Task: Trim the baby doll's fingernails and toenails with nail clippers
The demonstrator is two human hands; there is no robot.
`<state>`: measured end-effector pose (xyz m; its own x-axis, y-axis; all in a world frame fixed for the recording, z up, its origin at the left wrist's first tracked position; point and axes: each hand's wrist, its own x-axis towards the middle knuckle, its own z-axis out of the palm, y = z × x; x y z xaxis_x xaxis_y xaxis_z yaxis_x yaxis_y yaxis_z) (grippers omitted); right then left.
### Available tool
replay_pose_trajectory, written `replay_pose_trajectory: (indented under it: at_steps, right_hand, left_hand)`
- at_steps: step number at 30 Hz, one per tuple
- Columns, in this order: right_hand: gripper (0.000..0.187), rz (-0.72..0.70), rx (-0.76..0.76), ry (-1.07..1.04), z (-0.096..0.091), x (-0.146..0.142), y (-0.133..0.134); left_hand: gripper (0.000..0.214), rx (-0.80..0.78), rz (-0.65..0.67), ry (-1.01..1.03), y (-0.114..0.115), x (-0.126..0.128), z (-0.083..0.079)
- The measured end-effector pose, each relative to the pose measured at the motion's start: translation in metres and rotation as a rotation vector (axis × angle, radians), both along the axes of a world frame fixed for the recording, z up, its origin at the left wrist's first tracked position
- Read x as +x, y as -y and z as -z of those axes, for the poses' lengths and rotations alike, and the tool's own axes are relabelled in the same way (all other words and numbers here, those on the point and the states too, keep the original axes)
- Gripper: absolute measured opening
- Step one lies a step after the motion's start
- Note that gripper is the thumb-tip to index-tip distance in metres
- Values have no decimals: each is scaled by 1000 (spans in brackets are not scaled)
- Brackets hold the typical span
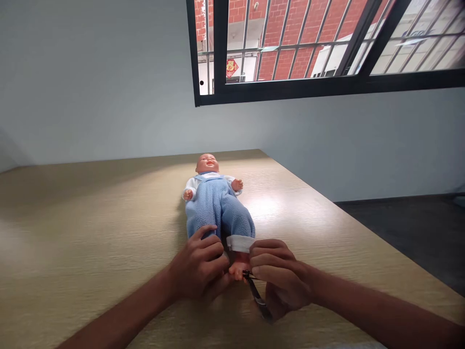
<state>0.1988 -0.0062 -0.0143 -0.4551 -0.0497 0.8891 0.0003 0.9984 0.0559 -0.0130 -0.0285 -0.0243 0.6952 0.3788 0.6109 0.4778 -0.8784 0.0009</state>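
Observation:
A baby doll [216,203] in blue fleece overalls and a white shirt lies on its back on the wooden table [90,232], head toward the wall. My left hand [199,266] is closed around the doll's bare foot [238,269] and lower leg. My right hand [281,278] grips a small dark metal tool [257,294], perhaps nail clippers, with its tip at the doll's toes. The doll's other foot is hidden under my left hand.
The table's right edge runs diagonally from the far corner toward me, with dark floor [410,228] beyond it. A plain grey wall stands behind, and a black-framed barred window [308,48] is above.

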Motion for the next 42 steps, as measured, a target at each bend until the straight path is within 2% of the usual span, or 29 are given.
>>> replay_pose_trajectory:
  at_steps: [4, 9, 14, 20, 31, 42]
  right_hand:
    - [28, 17, -42, 62, 9, 3, -2]
    - [42, -23, 125, -38, 16, 2, -9]
    - [51, -79, 190, -10, 19, 0, -13]
    - [51, -121, 176, 86, 15, 0, -12]
    - [39, -62, 139, 152, 15, 5, -7]
    - [40, -79, 148, 136, 13, 3, -6]
  left_hand:
    - [24, 32, -6, 21, 0, 0, -1]
    - [26, 58, -13, 13, -1, -2, -1]
    - [27, 69, 2, 6, -2, -2, -1]
    - [26, 65, 1, 4, -1, -2, -2]
    - [27, 60, -2, 7, -2, -2, -2]
    - [26, 56, -12, -9, -3, -3, 0]
